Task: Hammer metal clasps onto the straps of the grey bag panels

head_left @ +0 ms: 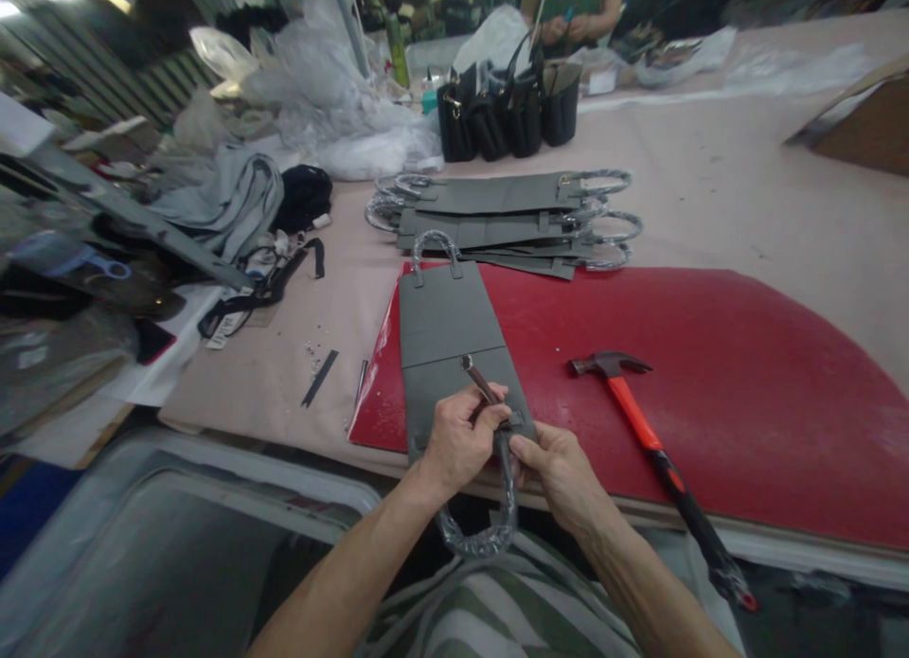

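A flat grey leather-like bag panel (447, 341) lies on a red cutting mat (710, 355), its lower end reaching the mat's near edge. My left hand (461, 440) grips a slim dark-handled tool (481, 381) with a metal end, holding it over the panel. My right hand (561, 478) pinches a small grey tab (515, 419) where a plastic-wrapped loop handle (483, 537) joins the panel. That handle hangs past the table edge. A second wrapped handle (435, 248) rises from the far end. A claw hammer (643, 421) with an orange-and-black grip lies to the right of my right hand.
Stacked grey panels with wrapped handles (511, 213) lie beyond the mat. Farther back stand several black bags (504, 109), near a person (575, 14) at the far side. Plastic sheeting (333, 99) and grey fabric (227, 204) are heaped at the back left.
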Motion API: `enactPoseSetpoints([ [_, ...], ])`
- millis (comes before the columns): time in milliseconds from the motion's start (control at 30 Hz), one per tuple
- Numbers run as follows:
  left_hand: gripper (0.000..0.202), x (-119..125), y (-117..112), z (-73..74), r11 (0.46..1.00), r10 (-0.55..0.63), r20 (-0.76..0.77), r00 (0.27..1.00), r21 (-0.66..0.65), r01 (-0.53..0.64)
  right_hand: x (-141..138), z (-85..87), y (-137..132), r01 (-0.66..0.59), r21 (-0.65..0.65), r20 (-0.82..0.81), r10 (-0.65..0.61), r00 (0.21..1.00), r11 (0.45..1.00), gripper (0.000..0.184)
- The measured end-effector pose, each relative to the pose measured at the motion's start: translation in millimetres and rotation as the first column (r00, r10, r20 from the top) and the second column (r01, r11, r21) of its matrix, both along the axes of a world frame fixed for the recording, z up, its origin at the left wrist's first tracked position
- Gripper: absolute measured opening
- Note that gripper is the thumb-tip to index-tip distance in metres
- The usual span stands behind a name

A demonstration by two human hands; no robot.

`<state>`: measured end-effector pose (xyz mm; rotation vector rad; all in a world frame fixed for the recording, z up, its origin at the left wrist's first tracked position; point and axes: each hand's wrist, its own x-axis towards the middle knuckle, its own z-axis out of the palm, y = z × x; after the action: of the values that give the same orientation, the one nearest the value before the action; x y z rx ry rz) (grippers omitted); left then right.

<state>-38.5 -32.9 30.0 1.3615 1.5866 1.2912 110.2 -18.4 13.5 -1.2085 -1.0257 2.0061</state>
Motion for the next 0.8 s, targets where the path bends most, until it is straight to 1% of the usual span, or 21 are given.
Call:
enactPoseSetpoints([
  [133, 0.013, -1, 0, -17.1, 0.998, -0.029, -0.115, 0.993, 0.059, 0.036, 1, 7.3, -7, 0.012, -0.043, 0.095, -0.008, 0.995, 0.999, 0.019],
  [233, 0.013, -3, -1, -28.4, 0.993, -0.041, -0.207, 0.978, 0.102, 0.063, 4, 14.0, -11, -0.027, -0.043, 0.160, 0.034, 0.986, 0.999, 0.026],
  [333, 0.014, -4, -3, -35.8, 0.983, -0.066, -0.273, 0.960, 0.145, 0.109, 11, 16.7, -14, -0.088, -0.014, 0.235, 0.089, 0.968, 0.996, 0.033],
  [433, 0.014, -4, -5, -40.1, 0.975, -0.080, -0.295, 0.952, 0.175, 0.136, 25, 13.3, -14, -0.119, 0.026, 0.305, 0.105, 0.947, 0.993, 0.038],
  [467, 0.014, -3, -5, -41.2, 0.974, -0.078, -0.298, 0.951, 0.182, 0.136, 32, 11.6, -13, -0.128, 0.068, 0.349, 0.097, 0.932, 0.989, 0.040],
  [500, 0.014, -3, -5, -42.2, 0.973, -0.075, -0.300, 0.951, 0.188, 0.136, 41, 10.1, -12, -0.134, 0.140, 0.413, 0.065, 0.908, 0.981, 0.041],
  [533, 0.014, -3, -5, -43.1, 0.971, -0.076, -0.300, 0.951, 0.194, 0.139, 51, 8.9, -9, -0.139, 0.240, 0.494, 0.003, 0.870, 0.961, 0.042],
  [567, 0.014, -3, -5, -43.9, 0.970, -0.077, -0.298, 0.951, 0.200, 0.141, 61, 8.1, -7, -0.151, 0.357, 0.581, -0.092, 0.809, 0.922, 0.042],
  [600, 0.014, -3, -5, -44.6, 0.968, -0.080, -0.297, 0.952, 0.205, 0.145, 73, 7.7, -3, -0.181, 0.472, 0.659, -0.209, 0.722, 0.863, 0.041],
  [633, 0.014, -3, -5, -45.1, 0.967, -0.086, -0.296, 0.951, 0.205, 0.151, 84, 7.4, 1, -0.238, 0.567, 0.715, -0.327, 0.617, 0.789, 0.041],
  [667, 0.014, -3, -5, -45.4, 0.967, -0.090, -0.297, 0.951, 0.203, 0.155, 95, 7.3, 6, -0.318, 0.620, 0.751, -0.424, 0.506, 0.717, 0.040],
  [700, 0.014, -3, -4, -45.4, 0.968, -0.093, -0.299, 0.950, 0.197, 0.157, 105, 7.0, 11, -0.407, 0.628, 0.775, -0.488, 0.401, 0.663, 0.039],
  [733, 0.014, -2, -4, -45.2, 0.969, -0.094, -0.301, 0.949, 0.193, 0.157, 113, 6.7, 16, -0.488, 0.598, 0.800, -0.513, 0.312, 0.636, 0.036],
  [767, 0.013, -2, -4, -44.7, 0.970, -0.095, -0.301, 0.949, 0.187, 0.157, 120, 6.3, 21, -0.538, 0.555, 0.824, -0.508, 0.250, 0.634, 0.031],
  [800, 0.012, -1, -3, -43.9, 0.971, -0.096, -0.300, 0.949, 0.181, 0.155, 125, 6.2, 26, -0.549, 0.515, 0.849, -0.478, 0.224, 0.658, 0.024],
])
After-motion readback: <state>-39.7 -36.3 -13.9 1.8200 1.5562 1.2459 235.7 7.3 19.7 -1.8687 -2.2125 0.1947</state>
